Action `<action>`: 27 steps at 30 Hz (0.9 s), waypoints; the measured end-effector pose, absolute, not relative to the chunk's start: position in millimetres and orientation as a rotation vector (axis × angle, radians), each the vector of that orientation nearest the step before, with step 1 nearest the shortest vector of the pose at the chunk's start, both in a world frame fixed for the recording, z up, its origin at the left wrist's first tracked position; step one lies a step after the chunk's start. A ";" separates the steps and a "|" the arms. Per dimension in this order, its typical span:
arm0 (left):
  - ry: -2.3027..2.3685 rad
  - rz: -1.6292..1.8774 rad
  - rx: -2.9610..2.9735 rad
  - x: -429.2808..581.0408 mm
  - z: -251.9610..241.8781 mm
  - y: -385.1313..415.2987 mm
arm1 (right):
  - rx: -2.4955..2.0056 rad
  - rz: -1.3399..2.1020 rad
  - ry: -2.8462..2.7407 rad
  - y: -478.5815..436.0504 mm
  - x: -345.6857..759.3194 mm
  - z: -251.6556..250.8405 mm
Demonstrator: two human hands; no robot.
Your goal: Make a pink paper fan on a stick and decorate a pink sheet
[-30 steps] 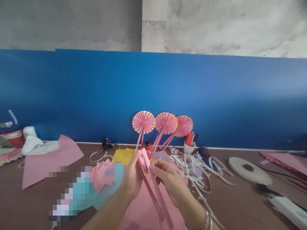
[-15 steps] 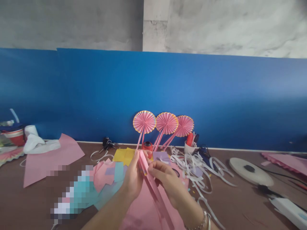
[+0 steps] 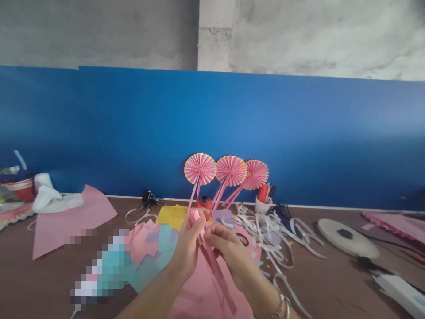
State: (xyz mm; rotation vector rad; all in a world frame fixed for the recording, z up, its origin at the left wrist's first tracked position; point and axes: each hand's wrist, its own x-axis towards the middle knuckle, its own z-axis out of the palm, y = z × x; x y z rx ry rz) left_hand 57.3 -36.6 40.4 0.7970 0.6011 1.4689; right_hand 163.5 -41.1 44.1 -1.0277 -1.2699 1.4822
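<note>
Between my two hands is a folded pink paper strip [image 3: 212, 261], slanting from upper left down toward the lower right. My left hand [image 3: 188, 241] is closed around its upper end, with the thumb pressed over it. My right hand [image 3: 226, 246] pinches the strip just below, thumb against fingers; the fingertips partly hide what they grip. Under the strip lies a pink paper sheet [image 3: 195, 288]. Behind my hands, three round pleated paper fans [image 3: 200, 169] on pink strip handles lean against the blue panel. A red round object [image 3: 204, 203] stands behind my left fingertips.
Curled white strips [image 3: 268, 235] lie in a tangle to the right, beside scissors [image 3: 243, 239] and a white pen cup [image 3: 262, 205]. Yellow paper [image 3: 171, 215] and blue-green scraps [image 3: 152, 266] are on the left. A white oval device [image 3: 347, 238] with cords sits far right.
My left thumb has moved across the strip's upper end and now presses over it. The strip's lower end has shifted slightly. My right hand keeps its pinch nearly in place.
</note>
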 end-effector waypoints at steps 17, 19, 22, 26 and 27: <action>0.698 1.478 0.795 56.8 36.8 -29.8 | -1.108 1.068 -1.516 -31.8 163.9 33.4; 0.758 1.460 0.799 57.0 36.1 -29.9 | -1.015 1.189 -1.559 -31.1 166.9 36.4; 0.866 1.403 0.910 52.7 36.4 -27.0 | -0.961 1.273 -1.573 -26.6 173.3 37.7; 1.085 1.284 1.372 38.4 43.1 -18.3 | -1.112 1.052 -1.644 -19.8 183.8 38.6; 1.108 1.250 1.503 34.9 45.2 -16.5 | -1.137 0.999 -1.677 -19.1 185.9 39.7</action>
